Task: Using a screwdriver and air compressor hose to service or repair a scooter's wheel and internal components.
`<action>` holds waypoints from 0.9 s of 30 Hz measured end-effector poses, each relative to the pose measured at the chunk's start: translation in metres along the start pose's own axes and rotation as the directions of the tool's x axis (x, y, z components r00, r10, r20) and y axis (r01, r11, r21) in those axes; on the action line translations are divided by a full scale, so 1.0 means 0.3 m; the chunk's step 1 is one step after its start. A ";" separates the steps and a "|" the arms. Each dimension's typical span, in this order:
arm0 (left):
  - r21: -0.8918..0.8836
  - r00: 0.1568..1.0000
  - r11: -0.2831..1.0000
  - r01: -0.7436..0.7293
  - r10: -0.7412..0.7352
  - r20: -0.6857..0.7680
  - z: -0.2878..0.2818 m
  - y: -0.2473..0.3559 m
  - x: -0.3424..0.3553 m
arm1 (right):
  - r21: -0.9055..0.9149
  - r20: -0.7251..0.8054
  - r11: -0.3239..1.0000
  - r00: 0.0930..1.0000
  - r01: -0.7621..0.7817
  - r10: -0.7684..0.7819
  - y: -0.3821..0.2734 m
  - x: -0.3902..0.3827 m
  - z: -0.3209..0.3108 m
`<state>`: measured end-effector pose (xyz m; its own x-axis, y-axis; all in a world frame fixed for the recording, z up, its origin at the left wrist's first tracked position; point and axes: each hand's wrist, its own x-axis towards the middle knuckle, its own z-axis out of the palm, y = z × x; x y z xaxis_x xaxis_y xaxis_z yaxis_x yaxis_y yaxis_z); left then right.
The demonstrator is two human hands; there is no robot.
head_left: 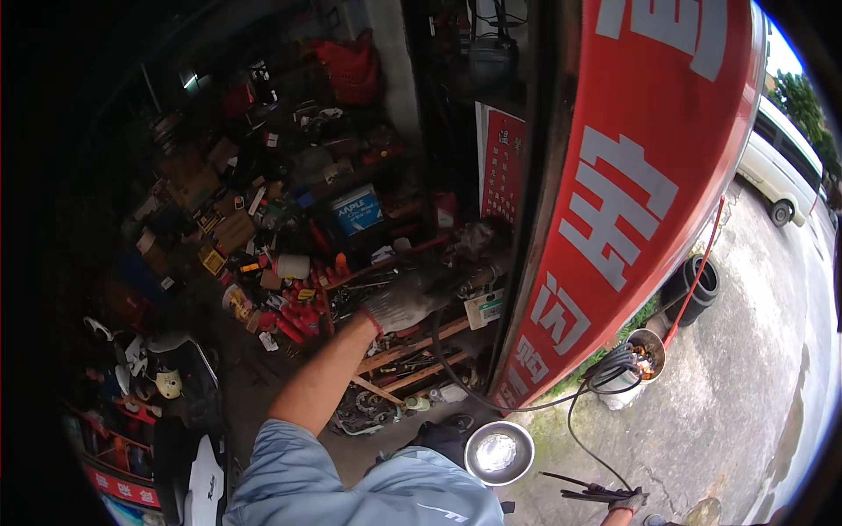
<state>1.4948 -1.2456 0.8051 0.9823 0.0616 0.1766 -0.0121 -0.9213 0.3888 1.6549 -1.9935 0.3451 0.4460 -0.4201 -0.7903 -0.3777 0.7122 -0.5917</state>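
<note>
Right hand (628, 501) holds what looks like a dark tool (595, 494).

The left glove (399, 307) near centre is grey with a red cuff (379, 329), while the shirt (386, 494) at six o'clock is pale blue with a white mark (443, 512). Towards four o'clock the hose (605, 377) is black, and at five the basin (499, 453) is silver. The signboard (631, 110) at two o'clock carries pale grey characters (614, 206) on red.
</note>
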 end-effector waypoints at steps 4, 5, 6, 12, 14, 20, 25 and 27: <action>0.142 0.972 0.988 0.066 -0.031 -0.232 -0.142 -0.214 0.039 | -0.225 -0.033 0.974 0.999 -0.030 0.023 0.032 -0.035 -0.105; 0.211 0.948 0.975 0.067 0.004 -0.319 -0.179 -0.288 0.095 | -0.252 -0.031 0.967 0.999 -0.035 0.028 0.056 -0.077 -0.077; 0.277 0.914 0.957 0.081 0.040 -0.403 -0.214 -0.361 0.148 | -0.277 -0.016 0.960 0.999 -0.040 0.037 0.078 -0.128 -0.035; 0.584 0.729 0.767 0.265 0.237 -0.642 -0.445 -0.669 0.599 | -0.337 0.073 0.942 0.997 -0.007 0.033 0.220 -0.479 0.309; 0.464 0.562 0.865 0.190 0.292 -0.774 -0.575 -0.712 0.790 | -0.330 0.087 0.944 0.996 0.012 0.018 0.261 -0.572 0.427; 0.244 0.276 0.968 0.064 0.218 -0.936 -1.050 -0.622 1.264 | -0.299 0.092 0.954 0.996 0.025 0.003 0.333 -0.755 0.654; 0.222 0.112 0.974 0.053 0.216 -0.970 -1.282 -0.401 1.434 | -0.253 0.082 0.967 0.997 0.031 -0.010 0.364 -0.837 0.712; 0.085 0.212 0.995 -0.061 0.096 -0.972 -1.345 -0.361 1.464 | -0.232 0.081 0.972 0.997 0.026 -0.008 0.367 -0.859 0.705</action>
<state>1.8523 -0.9637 1.2055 0.0260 0.2980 0.9542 -0.0556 -0.9526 0.2990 1.6700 -1.6878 0.5171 0.5129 -0.3788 -0.7704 -0.5437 0.5511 -0.6330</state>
